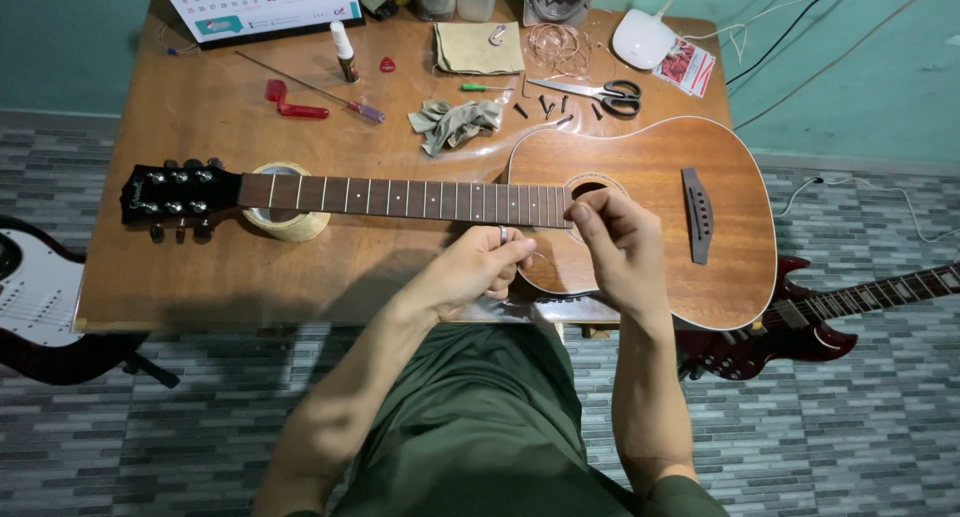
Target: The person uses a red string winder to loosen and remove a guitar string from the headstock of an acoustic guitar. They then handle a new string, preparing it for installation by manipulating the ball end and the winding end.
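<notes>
A thin wire string (540, 258) ran between the two hands, just in front of the guitar (640, 212), over the near edge of its body beside the soundhole (590, 188). The left hand (478, 269) pinched the string between thumb and curled fingers, a ring showing on one finger. The right hand (615, 247), touching distance from the left, had its fingertips drawn together over the body near the soundhole, seemingly nipping the string's other end, though the wire there was too fine to tell for sure. The guitar lay flat on the table (200, 277) with no strings on its neck, its headstock (175, 195) to the left and its neck propped on a tape roll (285, 217). Its bridge (697, 215) sat right of the soundhole. Beyond the guitar's body lay scissors (600, 93), several dark pins (545, 106), a crumpled rag (452, 123), a coil of wire (558, 47) and a folded cloth (478, 47). Beyond the neck lay a red winder (292, 101), a screwdriver (320, 91), a small bottle (344, 53) and a red pick (387, 65). An electric guitar (810, 322) lay on the floor right of the table, another (35, 287) to its left.
</notes>
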